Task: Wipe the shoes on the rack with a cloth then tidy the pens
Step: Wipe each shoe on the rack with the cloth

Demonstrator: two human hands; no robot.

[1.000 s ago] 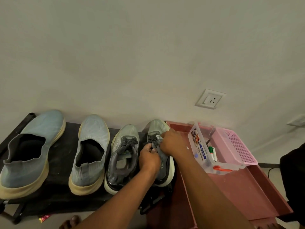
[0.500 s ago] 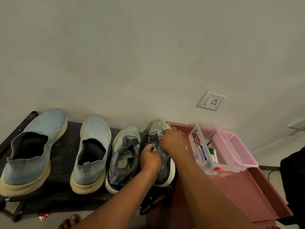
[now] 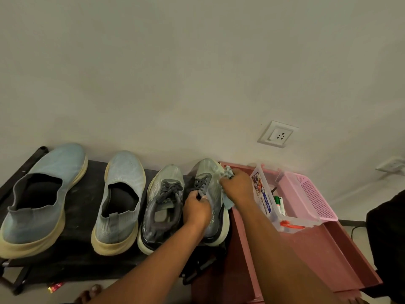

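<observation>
- Head view, writing: the clear box (image 3: 266, 195) at centre right carries a printed label; its blue strip cannot be read with certainty.
- Surroundings: the box holds pens (image 3: 278, 205) and stands on a red stand (image 3: 324, 249) beside a pink basket (image 3: 315, 198); a wall socket (image 3: 277, 134) sits above.
- Four shoes line the black rack (image 3: 81, 216), lower left.
- Left hand (image 3: 197, 210) pinches the laced shoe (image 3: 209, 187); right hand (image 3: 237, 186) grips the cloth (image 3: 228, 173).
- Change: the cloth hand has shifted right, onto the shoe's outer side.

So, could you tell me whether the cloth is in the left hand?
No, the cloth is gripped by the right hand against the rightmost sneaker, while the left hand holds that shoe's laces.
</observation>
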